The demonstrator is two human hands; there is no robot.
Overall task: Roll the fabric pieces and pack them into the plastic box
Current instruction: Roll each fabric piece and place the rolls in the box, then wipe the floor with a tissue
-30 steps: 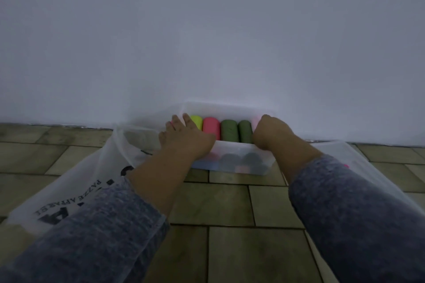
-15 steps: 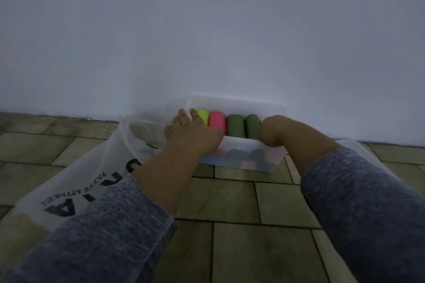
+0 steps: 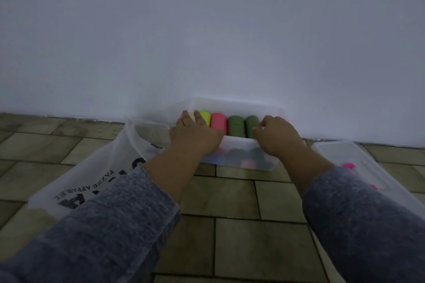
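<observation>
Plastic box (image 3: 239, 147) on the floor (image 3: 232, 193) against the wall (image 3: 207, 30), fabric rolls (image 3: 219, 123) packed side by side: left hand (image 3: 195, 136) flat, likely steadying the row; right hand (image 3: 279, 136) curled at its end, grip hidden.

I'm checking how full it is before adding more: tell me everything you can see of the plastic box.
The plastic box is translucent, rectangular and open-topped, standing level on the tiled floor by the white wall. Its top layer lies side by side: a yellow-green roll, a pink roll, two dark green rolls; darker shapes show blurred through its front. The left hand rests flat over its left end; the right hand, fingers curled, sits at its right end, grip hidden.
</observation>
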